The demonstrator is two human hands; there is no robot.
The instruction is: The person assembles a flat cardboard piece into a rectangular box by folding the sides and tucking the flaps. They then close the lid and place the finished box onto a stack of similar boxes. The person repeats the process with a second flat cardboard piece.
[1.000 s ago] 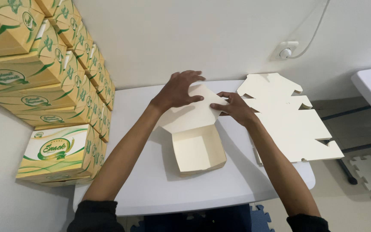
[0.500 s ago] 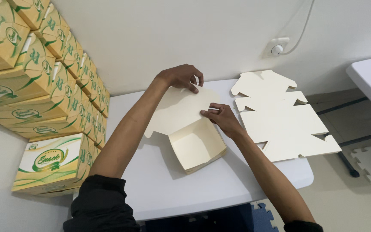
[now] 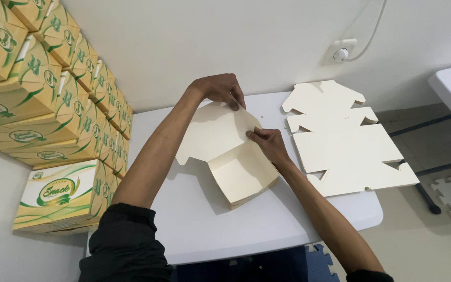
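Left hand (image 3: pixel 220 89) pinches the far top edge of the lid flap on a half-folded cream cardboard box (image 3: pixel 230 156), and the right hand (image 3: pixel 268 143) grips the flap's right edge between thumb and fingers, so both are closed on card. That box sits mid white tabletop (image 3: pixel 199 224), tray part already standing, lid tilted up toward the wall. If you ask me, the trick is folding along the scored crease, fingers close to the line, so the flap doesn't buckle. Flat box blanks (image 3: pixel 345 151) lie just right of it; finished yellow-green printed boxes (image 3: pixel 53 130) are stacked at the left.
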